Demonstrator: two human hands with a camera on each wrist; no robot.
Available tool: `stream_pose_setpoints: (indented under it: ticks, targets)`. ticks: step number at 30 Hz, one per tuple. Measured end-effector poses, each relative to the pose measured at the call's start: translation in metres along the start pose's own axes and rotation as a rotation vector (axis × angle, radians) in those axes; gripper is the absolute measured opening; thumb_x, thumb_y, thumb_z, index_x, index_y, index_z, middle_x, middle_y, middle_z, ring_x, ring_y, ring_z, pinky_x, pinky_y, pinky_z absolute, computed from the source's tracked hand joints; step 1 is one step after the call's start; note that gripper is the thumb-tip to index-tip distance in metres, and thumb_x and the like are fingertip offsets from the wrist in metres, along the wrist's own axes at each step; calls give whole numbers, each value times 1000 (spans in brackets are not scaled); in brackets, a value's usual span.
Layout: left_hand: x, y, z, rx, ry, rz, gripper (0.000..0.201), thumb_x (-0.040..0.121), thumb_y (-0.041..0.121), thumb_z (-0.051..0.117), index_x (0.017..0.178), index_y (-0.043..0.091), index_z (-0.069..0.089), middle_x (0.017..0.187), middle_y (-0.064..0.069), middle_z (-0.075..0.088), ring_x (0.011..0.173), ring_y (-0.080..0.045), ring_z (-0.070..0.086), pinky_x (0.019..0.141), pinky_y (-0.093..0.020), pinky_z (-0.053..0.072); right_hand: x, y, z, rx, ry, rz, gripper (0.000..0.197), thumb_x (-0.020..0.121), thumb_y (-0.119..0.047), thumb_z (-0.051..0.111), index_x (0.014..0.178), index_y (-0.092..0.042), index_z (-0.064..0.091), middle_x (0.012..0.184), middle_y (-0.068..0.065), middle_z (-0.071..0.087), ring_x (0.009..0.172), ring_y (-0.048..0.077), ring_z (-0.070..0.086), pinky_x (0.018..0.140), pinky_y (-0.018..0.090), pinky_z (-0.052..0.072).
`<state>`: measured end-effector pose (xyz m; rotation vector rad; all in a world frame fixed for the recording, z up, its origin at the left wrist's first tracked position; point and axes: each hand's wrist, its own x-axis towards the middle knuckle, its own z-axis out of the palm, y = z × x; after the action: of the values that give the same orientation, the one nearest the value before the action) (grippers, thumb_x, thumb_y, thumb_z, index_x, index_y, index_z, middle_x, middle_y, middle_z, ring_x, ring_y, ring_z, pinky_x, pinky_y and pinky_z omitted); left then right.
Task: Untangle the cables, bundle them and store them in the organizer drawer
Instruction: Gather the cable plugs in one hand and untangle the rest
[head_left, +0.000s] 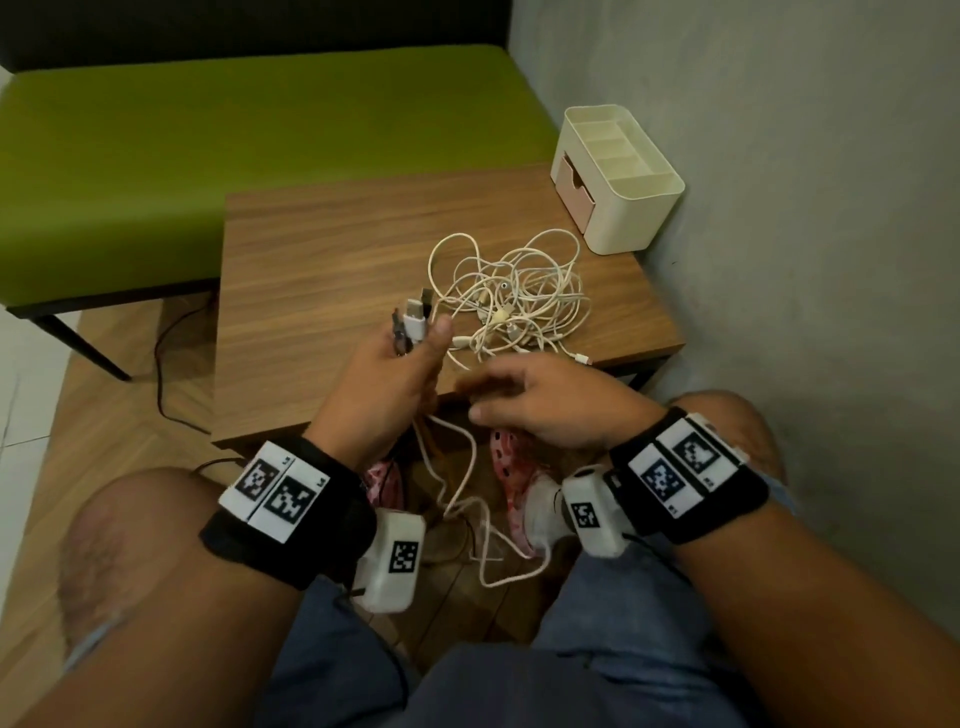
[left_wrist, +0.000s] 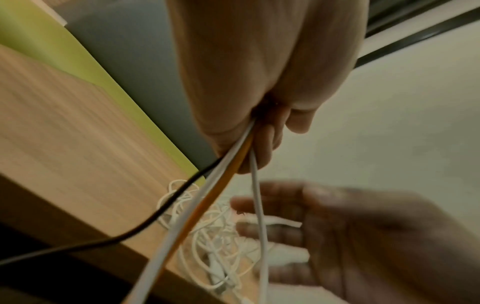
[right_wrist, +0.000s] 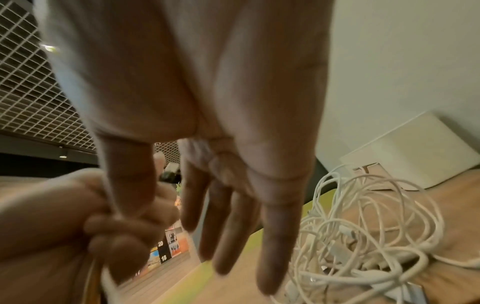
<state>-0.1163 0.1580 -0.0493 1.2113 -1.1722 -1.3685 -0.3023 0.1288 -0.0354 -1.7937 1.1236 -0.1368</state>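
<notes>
Currently, left hand (head_left: 387, 384) grips several cable plug ends (head_left: 414, 317); right hand (head_left: 545, 400) hovers, fingers extended, beside tangled white cables (head_left: 511, 296) on wooden worktop (head_left: 322, 249).

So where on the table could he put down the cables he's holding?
The table's left half is bare wood, from the green bench edge to the white cable tangle. A narrower strip lies between tangle and organizer. The right front, under the tangle, is crowded.

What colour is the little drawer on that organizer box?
Pale pink drawer, set in a cream organizer; the head view shows it best.
</notes>
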Motion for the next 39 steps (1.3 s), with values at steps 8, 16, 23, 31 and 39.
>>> stream_pose_setpoints:
  ticks: [8, 16, 23, 31, 39]
  targets:
    - [7, -17, 17, 251, -170, 21, 16, 97, 12, 57, 108, 13, 69, 96, -4, 74, 89, -19, 71, 75, -32, 55, 21, -1, -6, 151, 256, -284, 50, 83, -25, 78, 131, -26, 64, 114, -2, 64, 93, 9, 60, 91, 31, 52]
    - [13, -33, 2, -290, -334, -177, 14, 92, 8, 52, 98, 14, 63, 67, 7, 59, 57, -6, 53, 55, -20, 43, 38, 13, -6, 184, 274, -233, 24, 83, -21, 78, 107, -18, 76, 100, -6, 70, 96, 9, 66, 91, 34, 54]
    - [41, -70, -26, -58, -164, -159, 26, 98, 31, 45, 80, 13, 50, 62, 2, 46, 54, -11, 44, 55, -23, 38, 79, 27, -4, 307, 411, -67, 16, 88, -17, 73, 103, -19, 76, 92, 4, 75, 69, 7, 65, 68, 26, 56]
    - [66, -95, -46, -68, -5, -72, 26, 98, 30, 41, 76, 18, 47, 56, 8, 48, 52, -14, 47, 55, -27, 39, 121, 50, 0, -110, 374, 165, 21, 85, -30, 75, 106, -27, 75, 75, -15, 60, 68, -3, 59, 67, 15, 44]
    - [70, -97, -46, -556, 43, -134, 21, 88, 22, 43, 99, 8, 54, 83, -4, 49, 59, -7, 41, 54, -22, 34, 125, 46, 6, -516, 395, 192, 27, 92, -30, 61, 117, -27, 72, 109, 6, 71, 104, 26, 61, 80, 26, 43]
